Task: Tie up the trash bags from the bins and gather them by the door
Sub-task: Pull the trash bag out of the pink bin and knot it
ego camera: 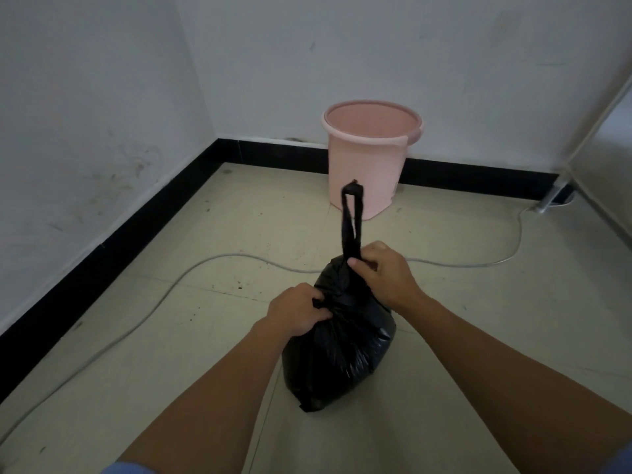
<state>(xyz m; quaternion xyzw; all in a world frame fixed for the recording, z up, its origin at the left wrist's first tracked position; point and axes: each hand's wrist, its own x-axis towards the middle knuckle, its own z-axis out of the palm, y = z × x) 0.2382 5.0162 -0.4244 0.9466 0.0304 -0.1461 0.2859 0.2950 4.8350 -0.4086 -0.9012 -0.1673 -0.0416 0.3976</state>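
A full black trash bag (338, 350) stands on the tiled floor in the middle of the view. My left hand (295, 313) is closed on the bag's gathered top at its left side. My right hand (384, 275) pinches the base of a black handle loop (352, 217) that sticks straight up from the bag's top. Behind the bag, a pink plastic bin (367, 165) stands against the far wall, and no liner shows inside it.
A grey cable (191, 271) runs across the floor behind the bag toward a fitting (554, 200) at the right wall. White walls with a black skirting board (113, 251) form a corner at the left and back.
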